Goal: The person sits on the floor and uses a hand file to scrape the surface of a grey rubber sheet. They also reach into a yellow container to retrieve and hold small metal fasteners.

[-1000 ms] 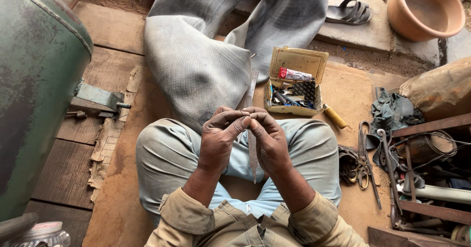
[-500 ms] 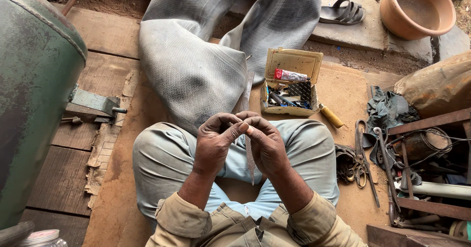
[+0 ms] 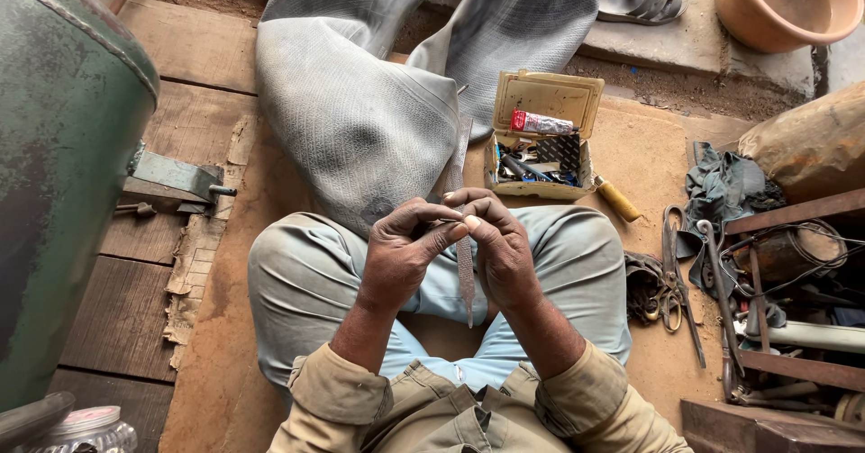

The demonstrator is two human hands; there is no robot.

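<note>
While both hands pinch strip [image 3: 465, 268] | tool box [image 3: 541, 142] beyond knees

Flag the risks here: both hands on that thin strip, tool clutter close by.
The left hand and right hand pinch a thin grey strip by the fingertips only; it could slip or nick a finger. The open box of small parts sits just beyond the knees and could be knocked.

A single head-worn camera looks steeply down from close above the seated person's lap, facing forward across the wooden floor [image 3: 135, 300] toward its far edge; no second view overlaps.
</note>
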